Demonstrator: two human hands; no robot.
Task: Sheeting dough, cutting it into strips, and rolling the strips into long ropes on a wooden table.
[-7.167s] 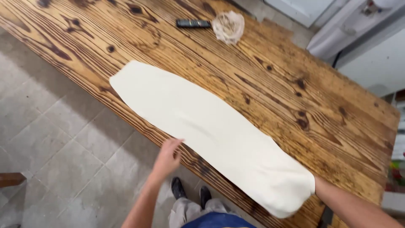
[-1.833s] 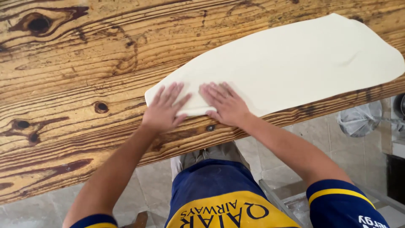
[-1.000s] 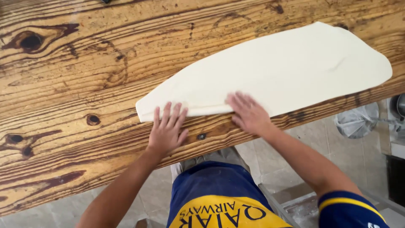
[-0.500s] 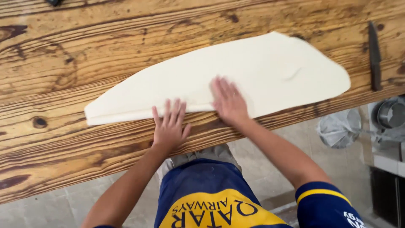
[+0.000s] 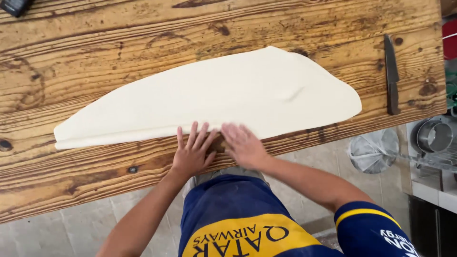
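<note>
A long sheet of pale dough (image 5: 214,102), folded over on itself, lies slantwise across the middle of the frame on the wooden surface (image 5: 95,43), its near edge close to the surface's lip. The left hand (image 5: 193,152) and right hand (image 5: 243,145) rest side by side at lower centre, both spread flat with fingers on the dough's near fold, pressing rather than gripping. A dark knife (image 5: 391,76) lies at the right edge, apart from the dough. A black object (image 5: 14,5) sits in the upper left corner. Uneven pressure here could likely tear or thin the fold; the right tip could slide over the lip.
</note>
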